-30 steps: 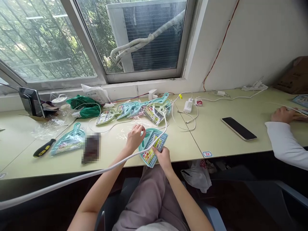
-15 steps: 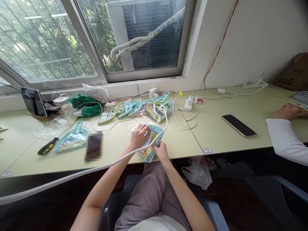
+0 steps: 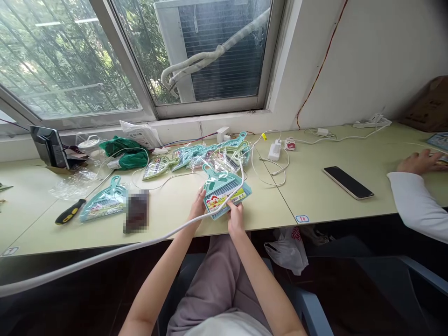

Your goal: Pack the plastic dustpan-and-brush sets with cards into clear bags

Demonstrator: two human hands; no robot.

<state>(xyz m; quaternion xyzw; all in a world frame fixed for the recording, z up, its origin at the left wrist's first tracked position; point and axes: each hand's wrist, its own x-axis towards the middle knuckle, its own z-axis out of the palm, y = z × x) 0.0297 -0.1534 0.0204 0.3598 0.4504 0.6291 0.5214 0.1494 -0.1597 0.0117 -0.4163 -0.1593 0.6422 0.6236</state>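
Note:
Between my hands is a teal mini dustpan and brush set (image 3: 217,185) in clear wrap, with a printed label band across its lower part. My left hand (image 3: 198,203) grips its left edge. My right hand (image 3: 235,217) holds the lower edge, thumb on the label and fingers mostly hidden beneath. The set is tilted, its handle pointing away from me, above the table's front edge. A white cable (image 3: 182,227) crosses in front of it. Behind lie several more wrapped sets (image 3: 196,155) in teal and green; another teal set (image 3: 105,201) lies to the left.
A screwdriver (image 3: 70,212) and a blurred dark object (image 3: 136,212) lie on the left. A green bag (image 3: 131,160) and a tablet on a stand (image 3: 49,147) are behind. To the right are a charger (image 3: 275,150), a phone (image 3: 347,182) and another person's hand (image 3: 416,162).
The wrapped dustpan set has been turned, so its handle now points away and its label lies crosswise. My left hand moved from its top to its left edge.

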